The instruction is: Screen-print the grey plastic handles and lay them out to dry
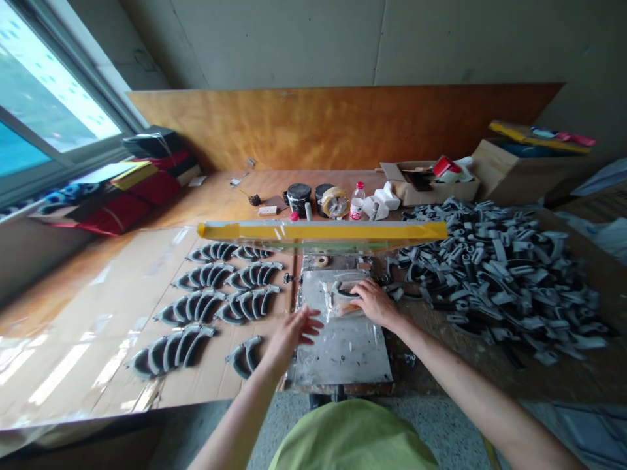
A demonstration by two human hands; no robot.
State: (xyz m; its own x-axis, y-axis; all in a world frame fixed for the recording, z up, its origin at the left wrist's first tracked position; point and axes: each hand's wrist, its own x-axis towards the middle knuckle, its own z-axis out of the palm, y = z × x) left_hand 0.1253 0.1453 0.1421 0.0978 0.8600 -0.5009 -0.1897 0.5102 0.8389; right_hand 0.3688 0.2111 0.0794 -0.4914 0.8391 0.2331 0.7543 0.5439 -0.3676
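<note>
A long wooden workbench runs under a window, with a plywood board standing along its back edge. Cardboard boxes sit at the far right, and a jumble of jars, a tape roll and a water bottle lines the back, out of the way of the work area. On the right lies a big loose heap of gray curved parts, within easy reach of the right hand. On the left, a cardboard sheet carries more of these parts, nested in tidy arcs that seem laid out to keep them apart from the heap.

Between the two, directly in front of the person, sits a scuffed metal plate covered by clear plastic film. A raised frame edged in yellow tape stands above its far end. A gray part lies under the film near that end. The right hand rests over it with fingers gently curved, though any grip is hard to tell. The left hand is open, fingers spread, at the film's near edge.
</note>
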